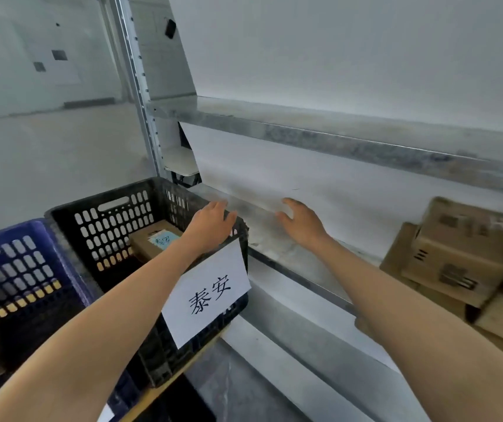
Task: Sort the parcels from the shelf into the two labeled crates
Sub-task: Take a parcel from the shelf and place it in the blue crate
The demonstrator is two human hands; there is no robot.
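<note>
parcels [457, 251] sit on the shelf [274, 242]; left hand [210, 228] and right hand [303, 225] hover empty, fingers [291, 204] spread.

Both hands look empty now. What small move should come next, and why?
Probably move the right hand rightward to the top box on the shelf. It and the left hand hold nothing, one parcel already lies in the black crate, and boxes sit stacked at the right.
</note>
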